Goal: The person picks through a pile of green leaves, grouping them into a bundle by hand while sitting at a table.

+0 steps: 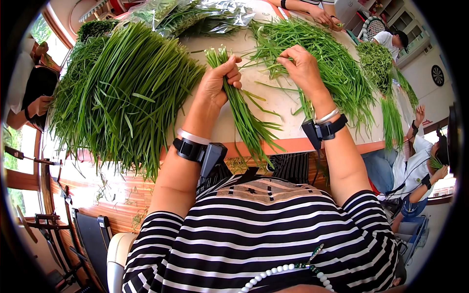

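My left hand (221,82) is closed around a bunch of long green leaves, likely Chinese chives (243,111), their pale cut ends up and the leaf tips hanging past the table's near edge. To its right my right hand (299,66) is raised with thumb and forefinger close together; whether a thin leaf is pinched between them cannot be told. Behind and beside that hand lies a loose, spread pile of the same greens (326,66). Left of my left hand a large, aligned stack of them (135,88) drapes over the table's edge.
On the white table (216,126), clear plastic bags of greens (198,16) lie at the far side. More bundles (375,66) sit at the right end. Other people's hands (322,16) work across the table, with people at both sides. A chair (119,256) stands at lower left.
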### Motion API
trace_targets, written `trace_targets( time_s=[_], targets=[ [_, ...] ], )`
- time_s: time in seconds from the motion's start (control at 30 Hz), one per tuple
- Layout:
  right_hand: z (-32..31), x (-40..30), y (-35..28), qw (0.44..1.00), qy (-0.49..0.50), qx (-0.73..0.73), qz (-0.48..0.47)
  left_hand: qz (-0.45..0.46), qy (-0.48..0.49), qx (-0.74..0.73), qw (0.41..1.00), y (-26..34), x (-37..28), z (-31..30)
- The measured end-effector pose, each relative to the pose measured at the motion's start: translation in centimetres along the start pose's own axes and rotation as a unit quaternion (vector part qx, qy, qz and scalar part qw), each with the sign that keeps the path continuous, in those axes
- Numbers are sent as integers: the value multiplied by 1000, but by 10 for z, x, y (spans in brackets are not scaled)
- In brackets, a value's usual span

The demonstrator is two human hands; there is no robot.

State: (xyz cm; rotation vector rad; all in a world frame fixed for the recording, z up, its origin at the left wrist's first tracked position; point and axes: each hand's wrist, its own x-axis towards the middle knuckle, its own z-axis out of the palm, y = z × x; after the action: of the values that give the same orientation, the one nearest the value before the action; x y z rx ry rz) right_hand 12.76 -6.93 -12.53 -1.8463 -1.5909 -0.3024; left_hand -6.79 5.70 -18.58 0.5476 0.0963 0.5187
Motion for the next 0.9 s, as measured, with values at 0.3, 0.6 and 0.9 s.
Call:
trace_targets(
  time_s=[0.3,0.6,0.9],
  targets=[
    [20,-18,-45,991,-112,61,37,43,-26,89,995,-7,-3,13],
    [-45,-16,11,944,-271,163,95,119,-71,-21,990,7,4,0],
    [-23,-45,37,969,-237,-61,30,5,-223,-184,957,20,-1,-5]
  ],
)
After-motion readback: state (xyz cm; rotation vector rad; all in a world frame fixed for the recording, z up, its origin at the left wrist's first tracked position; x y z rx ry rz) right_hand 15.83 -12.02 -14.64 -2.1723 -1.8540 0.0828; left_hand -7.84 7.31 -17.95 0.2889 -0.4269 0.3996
